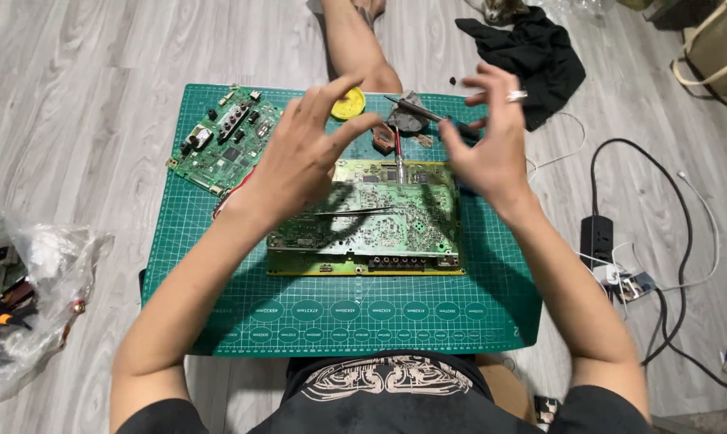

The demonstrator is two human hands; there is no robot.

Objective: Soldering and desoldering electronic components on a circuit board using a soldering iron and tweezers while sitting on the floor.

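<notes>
Big board (379, 221) lies flat mid-mat (219, 321), tweezers (355, 212) resting across it. Left hand (299, 157) and right hand (488, 141) hover above, fingers spread and curled, gripping nothing. Soldering iron (416, 108) parked behind, small board (223, 141) set aside left.

Head camera, looking steeply down, close overhead.

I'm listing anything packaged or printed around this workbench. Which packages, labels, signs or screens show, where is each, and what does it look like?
Clear plastic bag: on the floor at far left, crumpled, holding tools with orange and black grips.
Cutting mat: under both circuit boards, green rectangle with a white grid and rows of printed ovals along its near edge.
Beige bag: top right corner, cloth with handles.
No screens or signs are visible.
</notes>
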